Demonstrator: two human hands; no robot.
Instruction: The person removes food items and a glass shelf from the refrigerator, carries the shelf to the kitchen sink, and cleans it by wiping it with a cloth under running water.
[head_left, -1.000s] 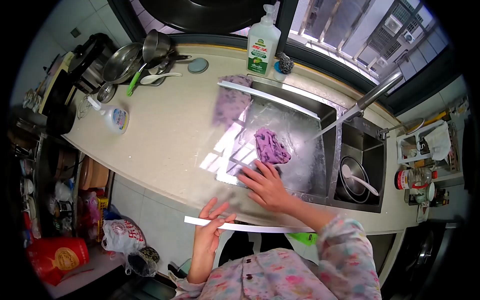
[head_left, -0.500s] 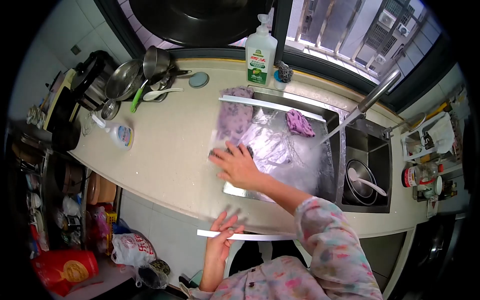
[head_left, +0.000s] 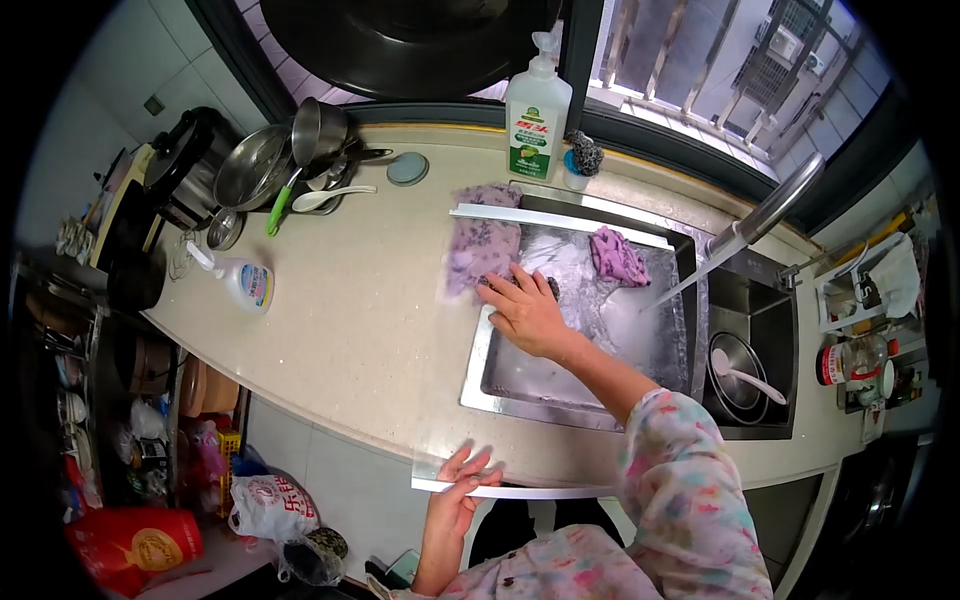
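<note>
A clear panel with white edge strips (head_left: 560, 224) lies across the sink and the counter's front edge. My left hand (head_left: 455, 505) grips its near white strip, thumb on one side and fingers on the other. My right hand (head_left: 530, 312) presses down over the panel with fingers spread across a dark scrubber (head_left: 548, 287), mostly hidden beneath them. Left of the sink, a pale purple patterned cloth (head_left: 485, 235) is spread flat by the far strip. A crumpled purple cloth (head_left: 618, 257) sits near the far right. Water runs from the tap (head_left: 770, 205) onto the panel's right side.
A pump bottle (head_left: 538, 120) and another scrubber (head_left: 584, 155) on a small holder stand behind the sink. The right basin holds bowls and a white ladle (head_left: 745, 375). A spray bottle (head_left: 240, 280) and several pans (head_left: 250, 165) occupy the left counter.
My right hand has slid to the right over the panel with the scrubber. My left hand keeps hold of the near strip. The whole view has shifted slightly.
</note>
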